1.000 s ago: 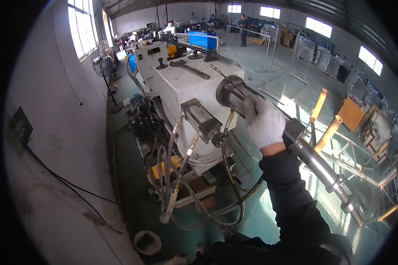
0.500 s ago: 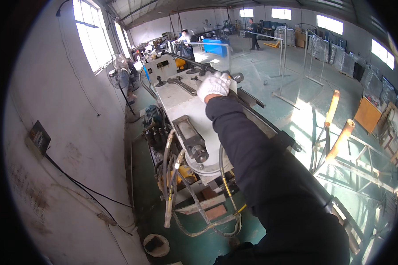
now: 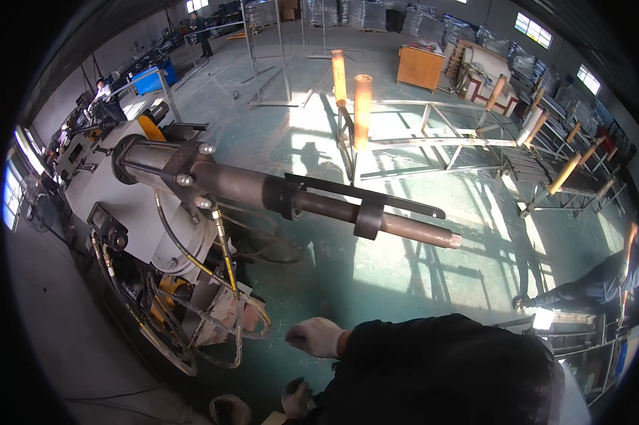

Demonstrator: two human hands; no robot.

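Observation:
My right hand [image 3: 318, 336], in a white glove, hangs over the green floor at the lower middle. Its fingers are curled in, and whatever they may hold is hidden. Lower down, my left hand [image 3: 296, 400] shows only in part, its fingers bent around a dark patch that I cannot make out. Neither hand touches the grey machine [image 3: 93, 195] on the left. From that machine a long dark steel shaft [image 3: 334, 207] sticks out to the right beyond both hands, with a black collar [image 3: 368, 219] around it and a flat bar alongside.
Hydraulic hoses [image 3: 224, 258] loop down from the machine near my hands. A steel frame with rusty upright tubes [image 3: 362, 110] stands beyond the shaft. At the right edge a co-worker's sleeve [image 3: 589, 287] reaches in. A round white container [image 3: 229, 409] sits at the bottom.
The view has swung to the right, bringing the whole shaft into sight. My right hand has left the machine's top, near a wrench, and dropped toward me. My left hand has come into view.

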